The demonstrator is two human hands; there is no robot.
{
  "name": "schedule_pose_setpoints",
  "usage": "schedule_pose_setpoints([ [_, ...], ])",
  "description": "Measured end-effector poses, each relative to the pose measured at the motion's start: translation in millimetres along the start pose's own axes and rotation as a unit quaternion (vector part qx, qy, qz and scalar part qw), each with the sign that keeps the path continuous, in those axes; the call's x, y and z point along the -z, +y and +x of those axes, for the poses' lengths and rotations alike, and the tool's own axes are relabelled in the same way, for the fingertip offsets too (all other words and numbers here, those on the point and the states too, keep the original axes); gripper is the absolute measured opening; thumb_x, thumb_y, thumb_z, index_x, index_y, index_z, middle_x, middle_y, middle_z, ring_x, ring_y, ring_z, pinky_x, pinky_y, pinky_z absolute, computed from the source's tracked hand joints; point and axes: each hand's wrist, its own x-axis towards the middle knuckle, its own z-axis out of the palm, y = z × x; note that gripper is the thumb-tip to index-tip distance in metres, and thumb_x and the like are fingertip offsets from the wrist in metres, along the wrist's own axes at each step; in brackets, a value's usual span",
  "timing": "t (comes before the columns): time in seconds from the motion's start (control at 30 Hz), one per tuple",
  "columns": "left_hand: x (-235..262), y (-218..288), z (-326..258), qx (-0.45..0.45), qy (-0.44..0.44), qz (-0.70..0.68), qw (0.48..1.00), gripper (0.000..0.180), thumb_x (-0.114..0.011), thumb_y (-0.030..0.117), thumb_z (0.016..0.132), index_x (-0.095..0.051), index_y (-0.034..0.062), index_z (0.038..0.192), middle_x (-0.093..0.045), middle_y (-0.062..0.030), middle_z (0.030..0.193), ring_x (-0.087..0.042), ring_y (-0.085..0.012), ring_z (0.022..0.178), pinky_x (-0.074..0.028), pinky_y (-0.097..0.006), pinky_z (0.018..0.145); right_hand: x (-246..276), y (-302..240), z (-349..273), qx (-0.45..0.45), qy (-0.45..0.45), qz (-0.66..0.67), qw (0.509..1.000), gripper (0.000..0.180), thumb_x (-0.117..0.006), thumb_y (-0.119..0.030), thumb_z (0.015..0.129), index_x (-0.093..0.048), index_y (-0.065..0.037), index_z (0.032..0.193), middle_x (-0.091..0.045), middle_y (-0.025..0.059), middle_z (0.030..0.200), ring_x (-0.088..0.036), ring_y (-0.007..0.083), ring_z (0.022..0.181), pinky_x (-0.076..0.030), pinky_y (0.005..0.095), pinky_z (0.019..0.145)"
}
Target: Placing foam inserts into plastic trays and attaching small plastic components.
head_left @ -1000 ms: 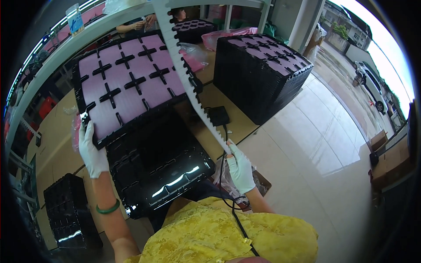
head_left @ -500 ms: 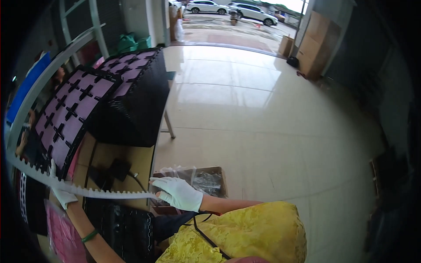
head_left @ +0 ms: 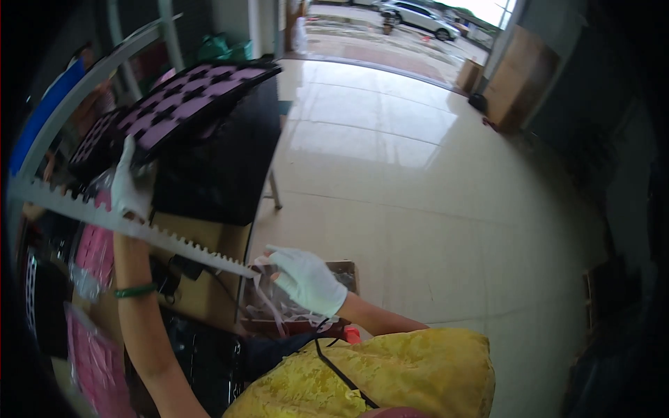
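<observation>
A long white toothed strip (head_left: 174,240) slants across the left of the view. My left hand (head_left: 129,187), in a white glove with a green band at the wrist, is raised and grips the strip near its middle, just below a black tray of pink cells (head_left: 174,111). My right hand (head_left: 306,280), also gloved, holds the strip's lower right end. It sits over a brown cardboard box (head_left: 341,268) that holds clear plastic and thin pale ribbons. My yellow top fills the bottom edge.
The black trays are stacked on a wooden table (head_left: 202,285) with a black cable and adapter (head_left: 182,267). Pink sheets (head_left: 94,348) lie at the lower left. Glossy tile floor (head_left: 418,174) spreads to the right, with brown cartons (head_left: 512,87) at the far doorway.
The view has swung right toward the floor. My left hand has risen along the strip toward the tray, and my right hand has stayed at the strip's end over the box.
</observation>
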Motion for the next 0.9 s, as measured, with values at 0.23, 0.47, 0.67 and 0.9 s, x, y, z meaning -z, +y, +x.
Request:
schedule_pose_setpoints([
  [0.23, -20.4, -11.7, -23.6, 0.058, -0.019, 0.304, 0.951, 0.037, -0.081, 0.045, 0.090, -0.065, 0.0110, 0.091, -0.062, 0.0020, 0.080, -0.058, -0.0086, 0.066, -0.051, -0.025, 0.065, 12.9, -4.1, 53.9, 0.059, 0.021, -0.044, 0.997, 0.039, -0.070, -0.019, 0.094, -0.064, -0.004, 0.129, -0.065, 0.0166, 0.135, -0.065, 0.0354, 0.116, -0.051, 0.0437, 0.096],
  [0.47, -25.0, -8.8, -29.9, -0.151, 0.103, 0.616, 0.766, 0.034, -0.076, 0.034, 0.091, -0.069, 0.0014, 0.102, -0.071, -0.0131, 0.090, -0.069, -0.0259, 0.082, -0.055, -0.036, 0.080, 4.4, 8.2, 166.3, 0.055, 0.228, 0.029, 0.972, 0.055, -0.070, -0.017, 0.096, -0.052, 0.000, 0.145, -0.056, 0.0219, 0.148, -0.056, 0.0376, 0.133, -0.042, 0.0420, 0.113],
  [0.67, 4.8, -3.5, -4.0, -0.510, -0.108, 0.744, 0.418, 0.053, -0.059, -0.005, 0.075, -0.067, 0.0121, 0.125, -0.065, -0.0121, 0.131, -0.061, -0.0335, 0.125, -0.048, -0.041, 0.108, -24.0, 27.6, 239.9, 0.017, 0.224, 0.081, 0.971, 0.060, -0.060, -0.033, 0.105, -0.043, 0.002, 0.152, -0.042, 0.0308, 0.156, -0.043, 0.0431, 0.145, -0.035, 0.0440, 0.119],
  [0.9, -4.0, -0.6, -23.6, -0.456, -0.116, 0.754, 0.458, 0.053, -0.064, -0.002, 0.074, -0.067, 0.0133, 0.126, -0.063, -0.0098, 0.120, -0.061, -0.0342, 0.110, -0.053, -0.044, 0.094, -30.5, 38.1, 260.8, 0.055, 0.220, 0.002, 0.974, 0.053, -0.052, -0.034, 0.109, -0.051, 0.003, 0.146, -0.041, 0.0324, 0.156, -0.037, 0.0422, 0.149, -0.030, 0.0428, 0.122],
])
